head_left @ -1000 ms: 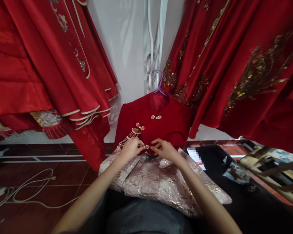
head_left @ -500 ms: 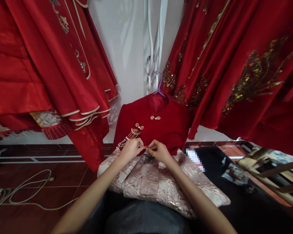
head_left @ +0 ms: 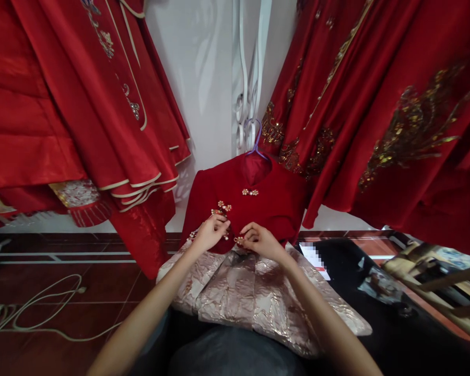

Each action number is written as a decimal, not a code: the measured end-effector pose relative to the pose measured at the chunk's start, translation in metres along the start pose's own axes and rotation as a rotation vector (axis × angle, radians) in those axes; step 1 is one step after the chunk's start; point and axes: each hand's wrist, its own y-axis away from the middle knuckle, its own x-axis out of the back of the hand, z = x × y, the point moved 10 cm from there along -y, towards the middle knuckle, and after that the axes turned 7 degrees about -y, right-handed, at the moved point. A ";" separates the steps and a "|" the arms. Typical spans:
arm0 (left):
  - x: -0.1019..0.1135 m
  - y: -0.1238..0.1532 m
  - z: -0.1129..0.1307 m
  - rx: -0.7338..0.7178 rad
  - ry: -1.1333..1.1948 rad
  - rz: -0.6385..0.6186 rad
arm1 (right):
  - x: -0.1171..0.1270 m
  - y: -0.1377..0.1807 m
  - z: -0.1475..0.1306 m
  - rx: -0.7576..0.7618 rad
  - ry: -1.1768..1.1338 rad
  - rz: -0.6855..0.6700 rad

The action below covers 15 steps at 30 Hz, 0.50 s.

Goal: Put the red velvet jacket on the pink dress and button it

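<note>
A dark red velvet jacket (head_left: 274, 203) on a purple hanger (head_left: 254, 143) lies in front of me over a pale pink and gold brocade skirt (head_left: 250, 297). My left hand (head_left: 210, 232) is closed on the jacket's front edge, by a beaded tassel ornament (head_left: 219, 210). My right hand (head_left: 260, 241) pinches a small pearl clasp (head_left: 238, 240) low on the jacket. A second pearl clasp (head_left: 250, 192) sits fastened at the collar.
Red embroidered gowns hang at the left (head_left: 82, 104) and at the right (head_left: 376, 104), against a white wall (head_left: 203, 78). White cables (head_left: 43, 308) trail over the dark red tiled floor. A black glossy surface (head_left: 376, 292) lies to the right.
My two hands have drawn slightly apart at the lower clasp. My left hand rose a little toward the tassel ornament, and my right hand keeps its pinch on the clasp.
</note>
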 end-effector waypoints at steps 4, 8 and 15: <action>0.006 -0.011 -0.017 0.126 0.428 0.194 | 0.005 0.010 -0.007 -0.145 -0.104 -0.195; -0.001 -0.010 -0.013 0.112 0.656 0.273 | 0.004 0.018 -0.017 -0.139 -0.089 -0.323; -0.004 -0.012 -0.017 0.126 0.638 0.365 | 0.004 0.016 -0.016 -0.106 -0.057 -0.339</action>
